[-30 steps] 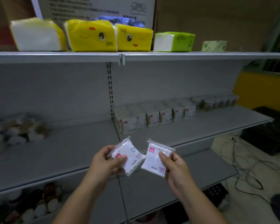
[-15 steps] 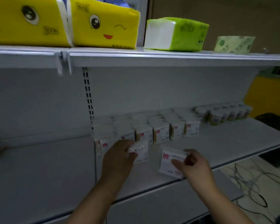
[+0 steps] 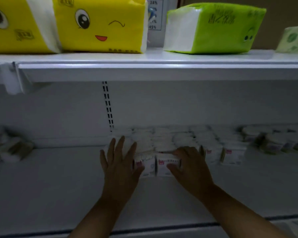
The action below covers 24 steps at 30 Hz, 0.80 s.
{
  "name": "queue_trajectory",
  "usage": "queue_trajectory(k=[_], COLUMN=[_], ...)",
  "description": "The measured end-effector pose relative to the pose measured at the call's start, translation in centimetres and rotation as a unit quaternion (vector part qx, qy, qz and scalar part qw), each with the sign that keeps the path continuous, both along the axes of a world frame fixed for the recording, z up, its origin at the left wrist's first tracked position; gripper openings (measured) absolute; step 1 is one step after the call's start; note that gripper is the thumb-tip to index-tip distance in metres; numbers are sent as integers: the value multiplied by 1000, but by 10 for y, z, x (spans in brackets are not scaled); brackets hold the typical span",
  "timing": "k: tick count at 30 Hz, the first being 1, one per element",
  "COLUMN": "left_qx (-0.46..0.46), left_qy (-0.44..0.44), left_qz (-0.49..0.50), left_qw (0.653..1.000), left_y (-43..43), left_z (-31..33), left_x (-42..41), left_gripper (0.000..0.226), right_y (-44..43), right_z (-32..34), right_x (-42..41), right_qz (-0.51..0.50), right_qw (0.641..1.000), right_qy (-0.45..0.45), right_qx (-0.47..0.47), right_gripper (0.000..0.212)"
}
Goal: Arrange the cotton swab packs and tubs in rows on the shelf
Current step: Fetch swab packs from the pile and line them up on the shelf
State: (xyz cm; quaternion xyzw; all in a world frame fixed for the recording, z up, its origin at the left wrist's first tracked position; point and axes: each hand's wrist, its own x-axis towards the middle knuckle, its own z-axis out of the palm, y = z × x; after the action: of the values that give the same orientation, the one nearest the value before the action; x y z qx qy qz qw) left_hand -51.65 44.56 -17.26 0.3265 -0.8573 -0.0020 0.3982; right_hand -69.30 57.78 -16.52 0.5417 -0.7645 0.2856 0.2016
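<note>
Flat, spread left hand lies just left of one white plastic cotton swab pack; right hand pinches the upright neighbour pack beside it.

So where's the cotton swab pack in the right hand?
Head view, centre: the cotton swab pack stands on the shelf, front of the pack row, gripped by the right hand, just beside the neighbouring pack at the left hand.

Head-worn wide-angle view, close to the shelf, facing forward, angled slightly down
</note>
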Motion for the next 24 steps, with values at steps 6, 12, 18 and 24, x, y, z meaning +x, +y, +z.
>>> queue_trajectory(k=[6,12,18,24], left_qx=[302,357,357,383], left_qy=[204,171,153,178], left_qz=[-3,-49,-17,-68], left_qw=[931,917,921,904], left_y=[-9,-18,-27,-22], left_z=[-28,-31,-30,-23], left_x=[18,25,33,31], left_gripper=[123,109,94,95], right_y=[-9,-19,-22,-21], right_z=[-9,-6,0,0], right_x=[-6,-7,-13,-10], right_qz=[50,89,91,83], right_qw=[995,985,980,980], right_qy=[91,126,128,146], right_qx=[-2,82,120,107], right_gripper=[56,57,64,69])
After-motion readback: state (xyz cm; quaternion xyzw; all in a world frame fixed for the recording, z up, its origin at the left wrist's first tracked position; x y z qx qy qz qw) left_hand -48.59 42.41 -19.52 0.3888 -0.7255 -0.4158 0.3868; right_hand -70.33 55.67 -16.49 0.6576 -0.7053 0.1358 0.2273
